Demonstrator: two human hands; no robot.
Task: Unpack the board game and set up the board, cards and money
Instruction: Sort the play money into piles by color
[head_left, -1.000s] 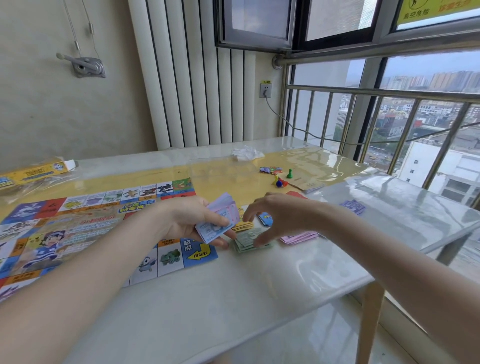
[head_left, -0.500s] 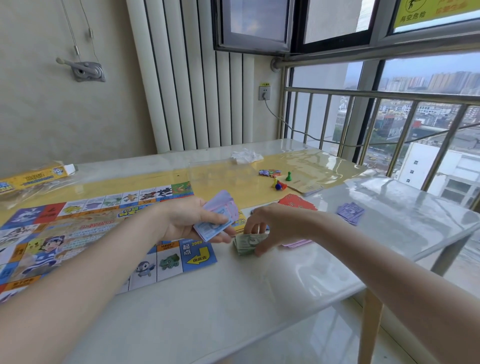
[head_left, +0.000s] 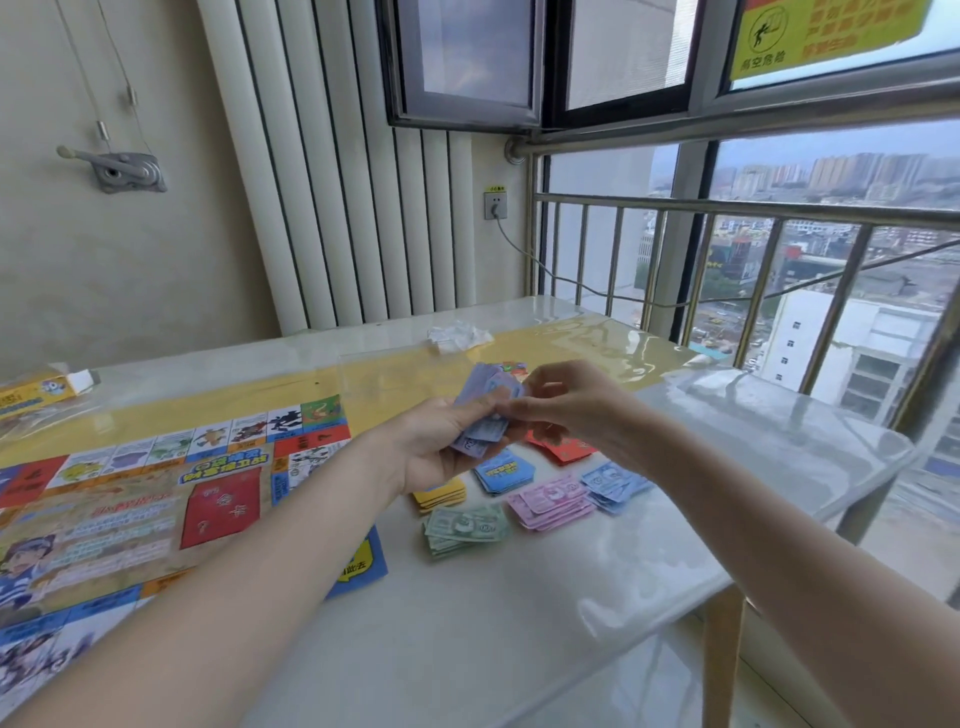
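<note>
Purple paper money (head_left: 483, 415) sits fanned in the left hand (head_left: 441, 447), fingers curled under the wad, raised above the bench (head_left: 519, 623). Meeting it, the right hand (head_left: 566, 405) pinches the top notes with fingertips and thumb. Below on the bench lie separate piles: green notes (head_left: 465, 529), pink notes (head_left: 550, 503), blue notes (head_left: 613, 486), yellow cards (head_left: 441, 493), blue cards (head_left: 503, 472) and red cards (head_left: 563, 448). Unfolded, the board (head_left: 130, 509) lies at left.
</note>
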